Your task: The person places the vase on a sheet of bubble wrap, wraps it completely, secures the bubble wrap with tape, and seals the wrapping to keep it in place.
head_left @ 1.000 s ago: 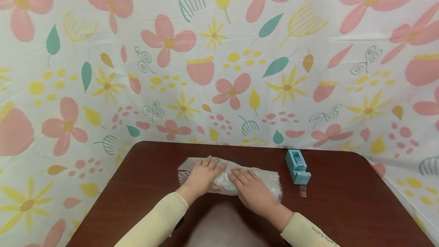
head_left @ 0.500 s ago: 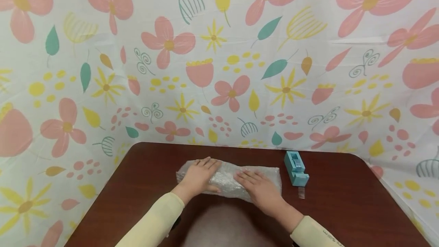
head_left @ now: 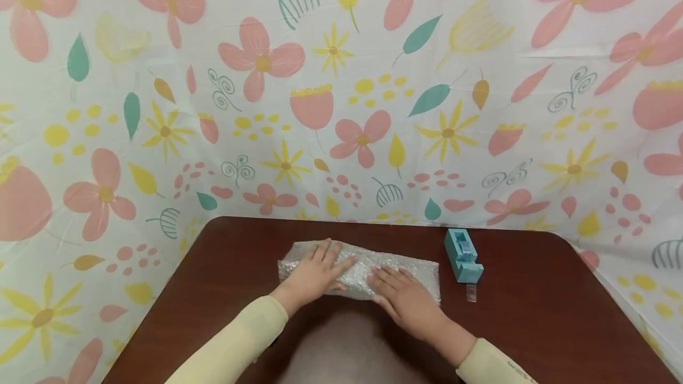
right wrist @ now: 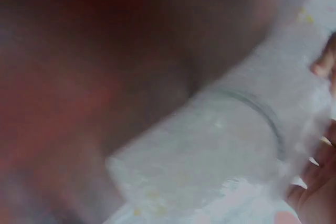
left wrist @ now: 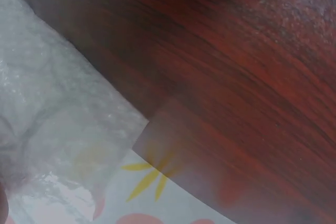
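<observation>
Centrally, a bubble-wrap bundle (head_left: 357, 281) lies lengthwise across the dark woodgrain table (head_left: 533, 307), left of a blue tape dispenser (head_left: 463, 258). The left hand (head_left: 312, 271) and right hand (head_left: 407, 301) rest on top of it, apart from each other, fingers extended rather than curled, the left's more widely spread. Smoothing appears to be the step in hand; light, even pressure from both sides should flatten the bundle without skewing its edges or crushing any contents.
</observation>
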A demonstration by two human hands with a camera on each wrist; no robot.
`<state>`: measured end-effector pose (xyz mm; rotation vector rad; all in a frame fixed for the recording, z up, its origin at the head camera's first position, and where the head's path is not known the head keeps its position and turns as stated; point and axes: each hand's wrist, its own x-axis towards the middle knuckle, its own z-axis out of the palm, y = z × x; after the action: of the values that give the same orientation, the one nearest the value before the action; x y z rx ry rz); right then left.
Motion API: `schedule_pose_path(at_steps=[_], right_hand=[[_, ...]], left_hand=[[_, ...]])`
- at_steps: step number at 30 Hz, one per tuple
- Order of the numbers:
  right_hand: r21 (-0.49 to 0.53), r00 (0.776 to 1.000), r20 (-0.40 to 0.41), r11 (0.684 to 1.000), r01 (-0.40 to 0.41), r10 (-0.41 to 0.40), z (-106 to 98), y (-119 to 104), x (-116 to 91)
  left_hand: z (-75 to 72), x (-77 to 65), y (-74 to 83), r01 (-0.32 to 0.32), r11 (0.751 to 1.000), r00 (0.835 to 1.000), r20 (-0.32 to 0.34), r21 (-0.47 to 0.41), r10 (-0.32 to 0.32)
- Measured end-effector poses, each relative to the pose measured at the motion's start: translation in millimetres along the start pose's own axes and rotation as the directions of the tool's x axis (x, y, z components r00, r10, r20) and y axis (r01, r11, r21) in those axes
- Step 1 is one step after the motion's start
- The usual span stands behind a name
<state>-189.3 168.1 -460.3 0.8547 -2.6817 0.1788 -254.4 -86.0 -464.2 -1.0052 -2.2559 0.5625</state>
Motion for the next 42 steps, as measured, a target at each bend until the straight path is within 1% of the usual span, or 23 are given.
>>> schedule_pose_path(at_steps=[3, 6, 8, 9, 11, 14, 17, 19, 21, 25, 28, 31, 32, 35, 38, 42], right_hand=[[0.065, 0.996, -0.030, 0.995, -0.078, 0.080, -3.9, 1.8, 11.4], [0.089, 0.989, 0.015, 0.985, -0.151, 0.150, -0.1, 6.7, 16.8], [0.087, 0.984, 0.045, 0.981, -0.174, 0.171, 5.6, 11.4, 16.7], [0.082, 0.984, 0.048, 0.981, -0.175, 0.171, 8.9, 14.1, 16.2], [0.066, 0.989, 0.026, 0.987, -0.149, 0.147, 15.0, 19.5, 15.1], [0.022, 0.996, -0.036, 0.997, -0.080, 0.080, 20.9, 26.8, 16.2], [-0.034, 0.998, -0.064, 0.999, -0.030, 0.028, 21.1, 32.3, 21.0], [-0.054, 0.998, -0.056, 0.998, -0.029, 0.026, 19.8, 35.3, 25.0], [-0.073, 0.998, -0.044, 0.996, -0.044, 0.041, 18.9, 37.7, 28.4], [-0.060, 0.996, -0.034, 0.995, -0.085, 0.083, 19.4, 40.7, 33.1], [-0.034, 0.994, -0.034, 0.994, -0.106, 0.105, 20.2, 41.0, 34.4], [-0.008, 0.992, -0.035, 0.993, -0.118, 0.117, 22.3, 42.1, 33.5], [0.002, 0.992, -0.034, 0.993, -0.121, 0.121, 22.8, 42.7, 33.0], [0.034, 0.991, -0.014, 0.990, -0.134, 0.135, 24.5, 45.8, 32.1], [0.074, 0.986, 0.044, 0.984, -0.164, 0.161, 23.5, 48.7, 33.3], [0.133, 0.974, 0.131, 0.970, -0.203, 0.186, 20.3, 52.8, 36.7]], left_hand=[[2.0, 1.4, -0.5, 0.014, 1.000, 1.000, -0.017, -0.010, -0.014], [3.3, 0.8, 0.4, 0.026, 0.999, 0.999, -0.019, -0.030, -0.026], [3.1, -0.6, 2.1, 0.031, 0.998, 0.999, -0.024, -0.048, -0.032], [3.0, -1.3, 3.2, 0.033, 0.998, 0.999, -0.030, -0.056, -0.035], [3.9, -2.7, 5.2, 0.038, 0.997, 0.998, -0.041, -0.070, -0.041], [4.6, -3.1, 6.4, 0.054, 0.995, 0.997, -0.052, -0.083, -0.058], [4.7, 0.3, 4.8, 0.088, 0.993, 0.994, -0.054, -0.074, -0.092], [4.5, 4.1, 3.6, 0.108, 0.992, 0.992, -0.055, -0.069, -0.112], [3.5, 8.0, 3.7, 0.122, 0.991, 0.990, -0.062, -0.064, -0.126], [2.1, 12.1, 8.9, 0.145, 0.988, 0.986, -0.074, -0.049, -0.148], [4.4, 11.1, 10.0, 0.137, 0.990, 0.990, -0.034, -0.042, -0.139], [8.5, 8.0, 8.7, 0.098, 0.994, 0.995, 0.015, -0.042, -0.098], [9.2, 6.5, 8.6, 0.085, 0.996, 0.995, 0.046, -0.034, -0.083], [11.0, 3.2, 10.8, 0.062, 0.998, 0.994, 0.088, 0.008, -0.062], [12.6, 2.6, 13.9, 0.074, 0.995, 0.990, 0.115, 0.065, -0.081], [15.1, 7.3, 16.6, 0.111, 0.991, 0.987, 0.107, 0.078, -0.119]])
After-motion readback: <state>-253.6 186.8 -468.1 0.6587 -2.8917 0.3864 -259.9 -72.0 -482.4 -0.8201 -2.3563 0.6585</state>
